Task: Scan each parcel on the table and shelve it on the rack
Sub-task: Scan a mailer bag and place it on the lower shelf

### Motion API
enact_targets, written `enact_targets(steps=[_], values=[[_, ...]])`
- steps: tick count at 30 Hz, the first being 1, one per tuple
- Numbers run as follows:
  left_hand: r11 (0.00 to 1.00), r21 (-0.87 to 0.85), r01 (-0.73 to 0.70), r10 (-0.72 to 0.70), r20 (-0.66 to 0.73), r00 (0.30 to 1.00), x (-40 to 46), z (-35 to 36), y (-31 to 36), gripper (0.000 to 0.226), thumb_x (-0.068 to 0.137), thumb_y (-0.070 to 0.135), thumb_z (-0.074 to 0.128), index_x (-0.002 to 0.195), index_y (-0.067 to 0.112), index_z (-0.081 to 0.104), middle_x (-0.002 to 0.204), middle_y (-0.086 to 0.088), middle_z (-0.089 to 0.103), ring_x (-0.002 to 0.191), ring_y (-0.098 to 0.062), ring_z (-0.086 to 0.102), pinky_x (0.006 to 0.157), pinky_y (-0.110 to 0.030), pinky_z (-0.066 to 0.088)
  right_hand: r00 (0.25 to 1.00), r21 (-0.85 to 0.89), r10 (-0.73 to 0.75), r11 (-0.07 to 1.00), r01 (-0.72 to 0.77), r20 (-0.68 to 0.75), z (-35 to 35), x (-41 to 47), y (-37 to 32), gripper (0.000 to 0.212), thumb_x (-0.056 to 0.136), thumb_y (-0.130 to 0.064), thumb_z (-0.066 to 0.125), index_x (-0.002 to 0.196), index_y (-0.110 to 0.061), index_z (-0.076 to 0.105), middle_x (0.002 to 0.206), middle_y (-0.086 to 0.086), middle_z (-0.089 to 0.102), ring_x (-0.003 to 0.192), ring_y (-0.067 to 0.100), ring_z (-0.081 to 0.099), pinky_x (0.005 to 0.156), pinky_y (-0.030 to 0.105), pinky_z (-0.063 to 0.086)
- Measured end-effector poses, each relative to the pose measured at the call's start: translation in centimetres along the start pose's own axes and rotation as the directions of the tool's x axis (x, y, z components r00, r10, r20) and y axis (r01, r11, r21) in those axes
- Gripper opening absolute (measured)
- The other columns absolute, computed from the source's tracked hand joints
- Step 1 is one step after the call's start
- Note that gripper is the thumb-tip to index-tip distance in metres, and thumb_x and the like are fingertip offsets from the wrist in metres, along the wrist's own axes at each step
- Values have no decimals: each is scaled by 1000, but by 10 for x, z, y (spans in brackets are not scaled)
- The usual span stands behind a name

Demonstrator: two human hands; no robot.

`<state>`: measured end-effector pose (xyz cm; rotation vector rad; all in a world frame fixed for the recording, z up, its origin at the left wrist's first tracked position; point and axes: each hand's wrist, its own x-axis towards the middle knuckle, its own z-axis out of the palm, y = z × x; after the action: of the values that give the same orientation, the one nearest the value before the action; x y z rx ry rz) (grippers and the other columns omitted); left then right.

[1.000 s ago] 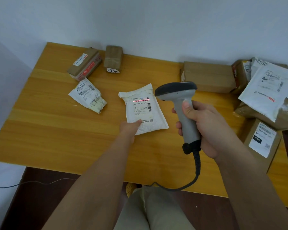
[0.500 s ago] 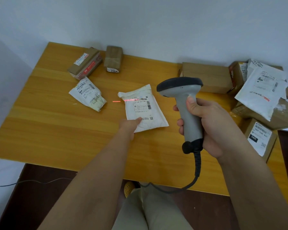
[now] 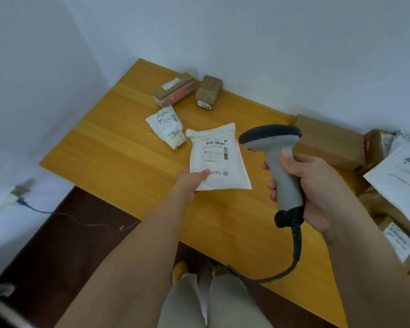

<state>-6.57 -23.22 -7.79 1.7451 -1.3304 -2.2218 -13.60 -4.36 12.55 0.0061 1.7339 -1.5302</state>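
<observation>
Yellow wooden table (image 3: 118, 147) against white wall. Left hand (image 3: 191, 181) pinching near corner of white padded parcel (image 3: 219, 159), label up, apparently lifted off table. Right of it, right hand (image 3: 303, 185) wrapped around grey scanner (image 3: 276, 159), head angled toward parcel.

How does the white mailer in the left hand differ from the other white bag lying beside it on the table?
The white padded mailer is larger and fairly flat; the small white bag is narrower and crumpled, bunched at its near end. The left hand pinches the mailer's near corner, while nothing holds the small bag, which lies on the table. The mailer's label faces the camera nearly straight; the bag's sits at a slant. Both are white and carry printed barcode labels.
</observation>
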Motion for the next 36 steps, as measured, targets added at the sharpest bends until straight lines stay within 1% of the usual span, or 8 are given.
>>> enact_targets(steps=[4, 10, 15, 20, 23, 30, 34, 36], values=[[988, -140, -61, 47, -105, 993, -39, -53, -13, 50, 85, 22, 75, 129, 11, 54, 112, -3, 67, 92, -18, 65, 64, -29, 53, 968, -50, 27, 999, -15, 250, 19, 1, -4, 25, 100, -26, 54, 117, -10, 63, 102, 7, 69, 56, 12, 61, 51, 27, 53], [863, -475, -174, 52, -259, 964, -129, -119, -87, 41, 90, 14, 69, 129, 12, 56, 120, -6, 68, 110, -25, 65, 97, -41, 52, 859, -267, 82, 961, 66, 505, 60, -30, 20, 25, 94, -21, 65, 117, -13, 63, 106, 10, 62, 57, 10, 60, 56, 28, 49], [710, -634, -307, 4, -432, 902, -237, -192, -187, 32, 94, 10, 62, 126, 14, 56, 118, -6, 69, 107, -23, 66, 81, -36, 56, 699, -389, 173, 907, 161, 694, 122, -110, 75, 23, 93, -19, 66, 115, -13, 64, 89, 6, 62, 55, 9, 60, 50, 23, 50], [587, -708, -393, -139, -567, 812, -337, -261, -316, 36, 96, 0, 54, 128, 16, 52, 124, -10, 64, 109, -30, 63, 85, -52, 56, 507, -441, 247, 843, 308, 826, 173, -223, 155, 13, 90, -15, 70, 102, -16, 68, 74, -2, 64, 58, 11, 62, 52, 24, 50], [491, -736, -466, -182, -610, 771, -398, -297, -412, 40, 96, -7, 43, 125, 20, 48, 123, -11, 61, 107, -35, 63, 79, -56, 57, 444, -465, 295, 815, 346, 846, 198, -306, 222, 14, 89, -14, 71, 103, -17, 69, 76, -1, 65, 58, 11, 63, 53, 24, 52], [350, -705, -617, -532, -692, 488, -557, -367, -642, 23, 98, -3, 43, 112, 14, 53, 110, -11, 61, 98, -31, 62, 66, -41, 57, 255, -556, 494, 743, 374, 831, 237, -501, 369, 10, 90, -13, 69, 100, -14, 69, 76, 3, 65, 57, 9, 63, 55, 25, 53], [319, -638, -701, -694, -661, 286, -607, -411, -702, 33, 91, -10, 41, 108, 12, 59, 95, -14, 62, 79, -31, 60, 45, -27, 47, 212, -573, 539, 698, 429, 815, 265, -571, 413, 8, 89, -12, 71, 97, -11, 68, 68, 4, 61, 56, 11, 61, 54, 26, 51], [276, -603, -749, -721, -645, 253, -616, -432, -719, 34, 87, -13, 40, 104, 9, 59, 92, -14, 62, 73, -28, 60, 43, -26, 46, 215, -574, 543, 678, 459, 812, 287, -595, 435, 8, 89, -12, 71, 95, -10, 67, 65, 1, 61, 57, 11, 62, 54, 28, 51]])
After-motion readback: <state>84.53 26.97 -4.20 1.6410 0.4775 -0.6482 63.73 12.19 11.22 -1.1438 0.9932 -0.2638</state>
